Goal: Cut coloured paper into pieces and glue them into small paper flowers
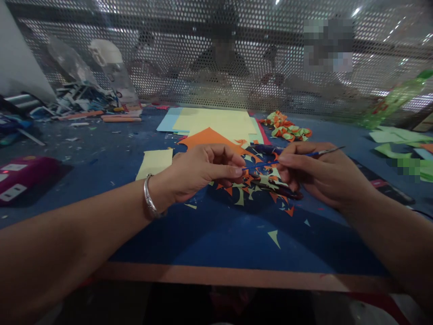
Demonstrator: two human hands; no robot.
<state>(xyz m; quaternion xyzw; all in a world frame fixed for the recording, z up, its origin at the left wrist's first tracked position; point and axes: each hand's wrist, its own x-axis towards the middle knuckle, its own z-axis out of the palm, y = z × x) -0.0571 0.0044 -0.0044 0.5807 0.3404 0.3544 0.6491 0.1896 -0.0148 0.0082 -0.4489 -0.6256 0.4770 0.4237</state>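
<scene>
My left hand (pixel 216 169), with a silver bangle at the wrist, pinches one end of a thin blue paintbrush-like stick (pixel 260 165) between thumb and fingertips. The same stick passes through the closed fingers of my right hand (pixel 311 169). Its silver and dark pointed end sticks out to the right. Below the hands lie orange and pale green paper scraps (pixel 241 196) with curved cut edges. Dark, long tools lie partly under these scraps; their kind I cannot make out. Just behind is an orange paper sheet (pixel 206 137), partly covered by my left hand.
Pale yellow sheets (pixel 213 119) are stacked at the back, with folded orange-green paper pieces (pixel 284 126) beside them. A bottle (pixel 118 76), a purple power strip (pixel 25 178) and paper strips stand left. A green bottle (pixel 395 101) is right. Perforated metal (pixel 162 54) closes the back.
</scene>
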